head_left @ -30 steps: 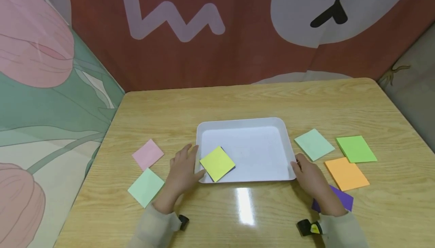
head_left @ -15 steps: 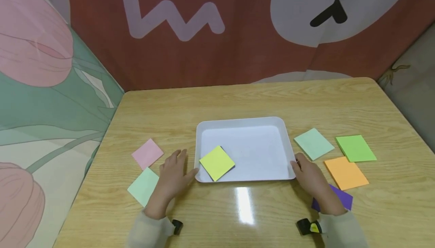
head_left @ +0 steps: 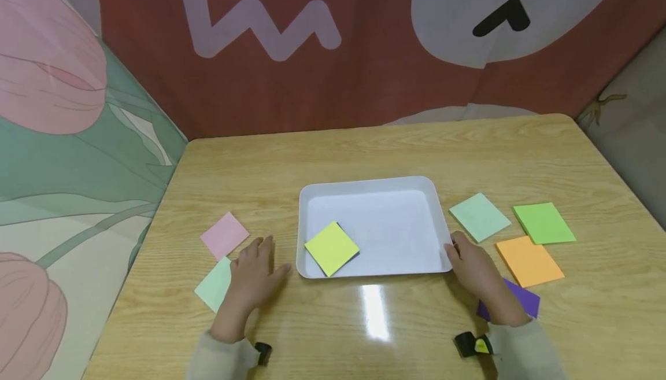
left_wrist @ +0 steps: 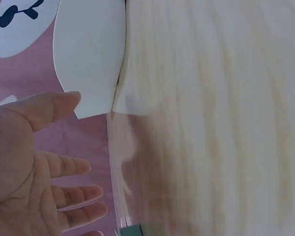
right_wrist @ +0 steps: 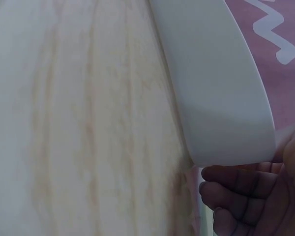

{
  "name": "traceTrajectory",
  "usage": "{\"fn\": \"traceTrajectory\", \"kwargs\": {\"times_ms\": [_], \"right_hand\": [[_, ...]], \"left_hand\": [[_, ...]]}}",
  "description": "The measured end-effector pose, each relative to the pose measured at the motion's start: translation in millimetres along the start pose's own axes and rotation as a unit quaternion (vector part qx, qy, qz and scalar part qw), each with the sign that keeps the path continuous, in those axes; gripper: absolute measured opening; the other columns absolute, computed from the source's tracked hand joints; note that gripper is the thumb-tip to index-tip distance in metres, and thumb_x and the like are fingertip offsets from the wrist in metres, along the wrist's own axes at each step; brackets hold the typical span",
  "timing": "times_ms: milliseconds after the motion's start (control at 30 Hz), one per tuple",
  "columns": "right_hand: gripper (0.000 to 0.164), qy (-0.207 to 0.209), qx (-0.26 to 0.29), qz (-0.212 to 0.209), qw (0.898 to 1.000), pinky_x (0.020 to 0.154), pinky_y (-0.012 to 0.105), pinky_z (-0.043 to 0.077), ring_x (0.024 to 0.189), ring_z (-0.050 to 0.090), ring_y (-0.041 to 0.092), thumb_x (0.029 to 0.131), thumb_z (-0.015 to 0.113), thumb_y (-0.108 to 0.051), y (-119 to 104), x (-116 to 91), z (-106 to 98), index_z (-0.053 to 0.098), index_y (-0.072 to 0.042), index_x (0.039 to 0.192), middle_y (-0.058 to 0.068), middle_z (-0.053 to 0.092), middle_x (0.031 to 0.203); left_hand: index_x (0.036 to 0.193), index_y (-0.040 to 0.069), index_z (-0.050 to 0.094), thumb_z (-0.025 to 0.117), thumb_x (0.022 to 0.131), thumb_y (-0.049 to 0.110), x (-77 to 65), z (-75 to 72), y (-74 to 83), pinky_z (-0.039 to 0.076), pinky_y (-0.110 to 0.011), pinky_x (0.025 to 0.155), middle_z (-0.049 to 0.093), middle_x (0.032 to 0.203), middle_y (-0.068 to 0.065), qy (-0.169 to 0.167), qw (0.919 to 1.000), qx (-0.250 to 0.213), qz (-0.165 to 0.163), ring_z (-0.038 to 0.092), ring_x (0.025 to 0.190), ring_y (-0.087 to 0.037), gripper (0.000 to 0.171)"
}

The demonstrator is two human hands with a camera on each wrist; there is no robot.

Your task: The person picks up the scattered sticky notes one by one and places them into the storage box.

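A white tray (head_left: 380, 218) sits mid-table with a yellow sticky note (head_left: 332, 248) in its front left corner; a dark edge shows beneath that note. My right hand (head_left: 472, 265) grips the tray's right side near the front corner; in the right wrist view its thumb is at the rim and its curled fingers (right_wrist: 238, 189) are against the outer wall. Left of the tray, my left hand (head_left: 253, 276) holds nothing, its fingers extended and apart, partly covering a mint sticky note (head_left: 213, 287). In the left wrist view its palm (left_wrist: 19, 172) is bare.
A pink sticky note (head_left: 225, 235) lies at left. To the right are a pale teal note (head_left: 480, 217), a green note (head_left: 544, 222), an orange note (head_left: 529, 261) and a purple note (head_left: 522, 299), partly under my right forearm. A printed cloth (head_left: 291, 96) hangs behind the table.
My left hand has moved away from the tray's left edge, leftward and slightly toward me, and now covers part of the mint note. My right hand keeps its grip on the tray.
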State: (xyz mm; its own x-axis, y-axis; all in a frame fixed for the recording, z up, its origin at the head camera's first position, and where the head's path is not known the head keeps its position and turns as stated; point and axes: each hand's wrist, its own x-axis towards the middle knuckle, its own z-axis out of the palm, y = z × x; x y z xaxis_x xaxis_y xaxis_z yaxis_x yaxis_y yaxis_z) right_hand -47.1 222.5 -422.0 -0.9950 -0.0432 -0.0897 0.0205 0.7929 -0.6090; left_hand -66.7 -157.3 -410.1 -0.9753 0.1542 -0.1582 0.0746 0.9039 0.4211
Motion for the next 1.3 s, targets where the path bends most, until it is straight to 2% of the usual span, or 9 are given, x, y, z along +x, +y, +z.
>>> {"fn": "traceTrajectory", "kwargs": {"times_ms": [500,833,1067,1300], "right_hand": [[0.018,-0.004,-0.003,0.005,1.000,0.052,0.040,0.042,0.061,0.046,0.023,0.092,0.037,-0.013,-1.5,-0.1,-0.5,0.040,0.003,0.097,0.019,0.057,0.079],[0.018,-0.002,-0.003,0.003,1.000,0.056,0.044,0.045,0.066,0.050,0.026,0.091,0.038,-0.012,-0.7,0.4,0.0,0.041,0.004,0.098,0.024,0.058,0.084],[0.016,0.003,0.000,-0.001,1.000,0.055,0.043,0.044,0.065,0.050,0.025,0.091,0.038,-0.011,-1.2,-0.1,-1.0,0.041,0.004,0.097,0.023,0.058,0.083],[0.015,0.003,0.001,0.000,1.000,0.052,0.040,0.042,0.062,0.047,0.023,0.091,0.038,-0.011,-0.3,0.5,-0.6,0.041,0.003,0.096,0.019,0.057,0.078]], "left_hand": [[0.126,-0.003,0.036,0.056,0.080,0.035,-11.1,-6.8,-15.0,0.022,-0.068,0.085,0.030,0.132,-0.033,-0.031,0.9986,0.036,-0.026,0.021,0.118,-0.049,0.064],[0.125,-0.004,0.037,0.061,0.076,0.034,-16.8,-9.3,-24.3,0.025,-0.071,0.081,0.030,0.129,-0.033,-0.024,0.9986,0.042,-0.022,0.019,0.117,-0.052,0.067],[0.126,-0.005,0.034,0.062,0.075,0.032,-22.1,-13.8,-30.9,0.023,-0.074,0.082,0.020,0.134,-0.035,-0.023,0.9989,0.031,-0.027,0.017,0.116,-0.054,0.069],[0.126,-0.005,0.033,0.061,0.077,0.033,-26.2,-17.7,-38.4,0.022,-0.077,0.080,0.018,0.132,-0.036,-0.034,0.9974,0.045,-0.045,0.018,0.114,-0.057,0.068]]}}
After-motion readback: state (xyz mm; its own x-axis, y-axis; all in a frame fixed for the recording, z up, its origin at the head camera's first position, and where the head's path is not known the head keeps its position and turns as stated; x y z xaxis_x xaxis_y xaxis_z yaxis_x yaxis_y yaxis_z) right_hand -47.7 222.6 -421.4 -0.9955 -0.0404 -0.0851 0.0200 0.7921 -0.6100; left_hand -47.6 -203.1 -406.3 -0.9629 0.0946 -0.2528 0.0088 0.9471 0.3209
